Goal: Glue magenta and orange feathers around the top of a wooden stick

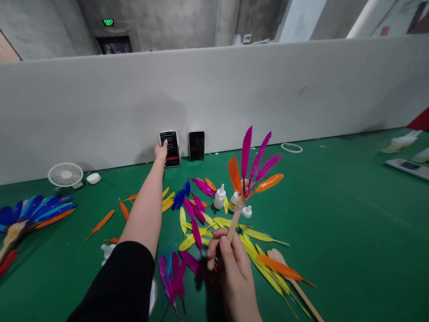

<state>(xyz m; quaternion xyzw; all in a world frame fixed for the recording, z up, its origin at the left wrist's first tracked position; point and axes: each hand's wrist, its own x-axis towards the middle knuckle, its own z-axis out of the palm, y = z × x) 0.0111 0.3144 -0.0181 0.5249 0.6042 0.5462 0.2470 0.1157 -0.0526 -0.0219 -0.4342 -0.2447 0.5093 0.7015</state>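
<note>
My right hand [234, 266] is closed round the lower part of a wooden stick [235, 221], held upright over the table. Magenta feathers [257, 158] and orange feathers fan out from its top. Stretched far forward, my left hand [160, 151] grips the left edge of a smartphone [171, 154] leaning on the partition; the thumb lies on its lit screen and the other fingers are hidden. Below my hands lie loose yellow feathers [191, 240], magenta feathers [172, 277] and blue feathers [181, 196]. A white glue bottle [219, 197] stands behind the held stick.
A second phone [196, 146] with a dark screen leans on the white partition [228, 94]. At left are a small fan [65, 175] and a feathered wooden piece [15, 232]. Another wooden stick [301, 293] lies at right under an orange feather [283, 267]. A white ring [291, 147] lies farther back.
</note>
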